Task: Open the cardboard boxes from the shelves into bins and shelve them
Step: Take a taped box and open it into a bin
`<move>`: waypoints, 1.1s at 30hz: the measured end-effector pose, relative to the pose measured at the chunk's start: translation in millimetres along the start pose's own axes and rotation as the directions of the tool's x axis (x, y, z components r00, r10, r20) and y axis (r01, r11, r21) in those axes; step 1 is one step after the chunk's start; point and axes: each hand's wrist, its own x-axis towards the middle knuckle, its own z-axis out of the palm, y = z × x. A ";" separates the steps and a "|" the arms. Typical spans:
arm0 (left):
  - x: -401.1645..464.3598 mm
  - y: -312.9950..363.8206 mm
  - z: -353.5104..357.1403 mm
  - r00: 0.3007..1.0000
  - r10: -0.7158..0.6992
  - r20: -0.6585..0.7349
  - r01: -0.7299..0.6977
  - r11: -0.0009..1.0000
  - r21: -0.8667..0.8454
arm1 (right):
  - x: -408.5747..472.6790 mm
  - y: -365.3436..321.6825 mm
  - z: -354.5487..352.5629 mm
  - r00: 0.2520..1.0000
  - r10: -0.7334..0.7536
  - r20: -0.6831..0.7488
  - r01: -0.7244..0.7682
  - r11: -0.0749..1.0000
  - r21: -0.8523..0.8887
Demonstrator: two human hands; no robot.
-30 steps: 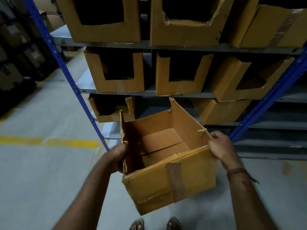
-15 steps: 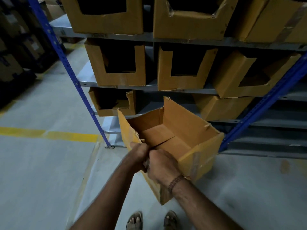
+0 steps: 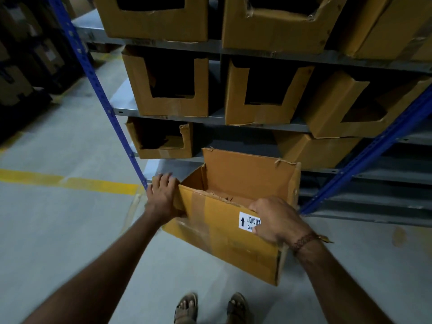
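Observation:
I hold an open-topped cardboard box (image 3: 222,237) at waist height in front of the lower shelf (image 3: 173,168). Its far flap stands up, and a white label (image 3: 247,221) with an arrow faces me on the near wall. My left hand (image 3: 162,195) lies flat against the box's left side with its fingers stretched out. My right hand (image 3: 278,218) grips the near top edge at the right, fingers curled over the rim into the box and thumb on the label. The inside shows only brown bottom flaps.
Cut-front cardboard bins (image 3: 168,87) (image 3: 264,94) fill the grey shelves; a smaller bin (image 3: 161,139) and a closed box (image 3: 315,148) flank a gap behind my box. Blue uprights (image 3: 100,94) (image 3: 374,146) frame the rack. A yellow floor line (image 3: 70,182) runs at left, and my sandalled feet (image 3: 187,307) are below.
The box has turned so its labelled long side faces me. My hands, together at one corner before, have parted: the left to the left side, the right onto the near rim.

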 end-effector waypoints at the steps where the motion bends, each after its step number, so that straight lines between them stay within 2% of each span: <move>1: 2.0 -6.9 -2.9 0.999 0.038 0.021 -0.039 0.999 0.030 | -0.7 -0.2 2.8 1.000 -0.008 0.000 0.008 1.000 -0.013; 3: 4.0 -16.9 -4.1 0.996 0.071 0.062 -0.072 0.997 0.008 | -1.2 4.4 5.8 1.000 0.007 -0.023 -0.008 0.999 -0.047; 5: -3.4 -16.3 -3.9 0.993 0.072 0.098 -0.061 0.992 -0.110 | -0.4 14.5 7.8 0.994 0.039 -0.098 -0.052 0.991 -0.127; 7: -17.4 -3.6 -3.9 0.995 0.075 0.066 -0.058 0.971 -0.232 | 2.9 29.6 11.7 0.987 0.081 -0.142 -0.110 0.970 -0.217; 8: -26.3 5.2 -4.2 0.996 0.087 0.016 -0.081 0.971 -0.225 | 5.0 38.6 17.8 0.982 0.127 -0.141 -0.156 0.963 -0.221; 10: -43.5 24.7 -3.7 0.984 0.133 -0.120 -0.144 0.985 -0.092 | 9.7 53.5 37.6 0.960 0.249 -0.126 -0.271 0.940 -0.208; 12: -54.0 44.6 0.0 0.964 0.182 -0.195 -0.182 0.983 0.017 | 16.9 56.5 63.4 0.903 0.355 -0.244 -0.399 0.903 -0.162; 13: -57.3 55.4 1.5 0.960 0.196 -0.202 -0.185 0.980 0.072 | 18.3 52.6 74.1 0.838 0.436 -0.329 -0.476 0.878 -0.051; 14: -58.1 64.6 4.8 0.961 0.196 -0.193 -0.177 0.978 0.110 | 18.7 47.3 82.3 0.742 0.553 -0.379 -0.548 0.826 0.133; 15: -59.5 74.2 7.2 0.963 0.187 -0.194 -0.163 0.978 0.134 | 22.6 44.1 92.6 0.657 0.673 -0.340 -0.568 0.738 0.365; 16: -61.7 83.2 8.9 0.965 0.169 -0.201 -0.143 0.980 0.136 | 26.9 38.3 98.8 0.602 0.783 -0.157 -0.582 0.564 0.585; 17: -64.9 91.8 11.2 0.968 0.148 -0.202 -0.123 0.984 0.129 | 31.0 30.2 103.6 0.618 0.780 0.104 -0.562 0.345 0.752; 18: -69.5 100.3 11.6 0.970 0.127 -0.208 -0.103 0.987 0.121 | 33.1 22.3 104.1 0.651 0.687 0.324 -0.566 0.155 0.810; 19: -73.3 108.1 11.8 0.971 0.104 -0.216 -0.081 0.991 0.110 | 35.0 13.8 101.0 0.679 0.529 0.508 -0.601 0.005 0.799; 20: -77.5 114.4 12.6 0.972 0.074 -0.222 -0.056 0.994 0.089 | 36.5 4.1 96.0 0.693 0.351 0.630 -0.626 -0.142 0.767; 22: -84.9 123.3 12.9 0.975 0.025 -0.223 -0.013 0.998 0.056 | 44.9 -1.8 90.9 0.730 0.122 0.673 -0.575 -0.423 0.701; 23: -87.4 125.8 13.0 0.976 0.002 -0.219 0.007 0.999 0.039 | 47.7 -4.2 87.2 0.751 0.081 0.655 -0.539 -0.496 0.680; 24: -90.1 128.4 14.2 0.976 -0.020 -0.219 0.026 0.999 0.023 | 51.4 -4.2 84.6 0.764 0.062 0.642 -0.521 -0.527 0.672; 26: -96.9 135.1 18.2 0.980 -0.023 -0.198 0.020 1.000 -0.018 | 55.3 -3.7 77.7 0.777 0.084 0.624 -0.503 -0.512 0.696; 30: -118.2 146.9 39.1 0.981 0.063 -0.185 -0.077 0.995 -0.070 | 55.3 -0.1 77.3 0.719 0.273 0.639 -0.521 -0.398 0.755; 31: -118.0 149.0 39.0 0.986 0.041 -0.163 -0.058 0.994 -0.098 | 54.4 1.9 80.8 0.710 0.302 0.635 -0.513 -0.396 0.762; 33: -108.9 154.8 28.1 0.977 -0.104 -0.184 0.064 0.975 -0.213 | 54.1 11.5 87.2 0.714 0.347 0.608 -0.508 -0.341 0.791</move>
